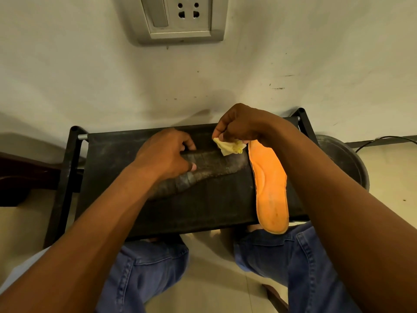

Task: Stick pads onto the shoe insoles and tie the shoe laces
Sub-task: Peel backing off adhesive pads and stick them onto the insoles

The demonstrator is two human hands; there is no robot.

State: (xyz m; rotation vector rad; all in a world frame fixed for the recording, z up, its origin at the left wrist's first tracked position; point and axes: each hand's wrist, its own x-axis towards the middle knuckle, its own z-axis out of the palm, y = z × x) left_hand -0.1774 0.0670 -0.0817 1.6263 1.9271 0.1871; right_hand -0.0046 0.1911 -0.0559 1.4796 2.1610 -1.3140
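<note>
Nearest, blue-jeaned knees point(155, 265) sit under a black rack shelf point(203, 211). At four o'clock on it an orange insole point(269, 184) lies lengthwise, its heel overhanging the near edge. Centre, a dark insole point(209, 166) lies flipped over; the left hand point(167, 154) presses on it, fingers curled at its rim. At one o'clock the right hand point(241, 125) pinches a crumpled yellowish backing paper point(230, 146). Farther, a wall socket point(180, 18) sits at twelve o'clock.

No legible text or labels
</note>
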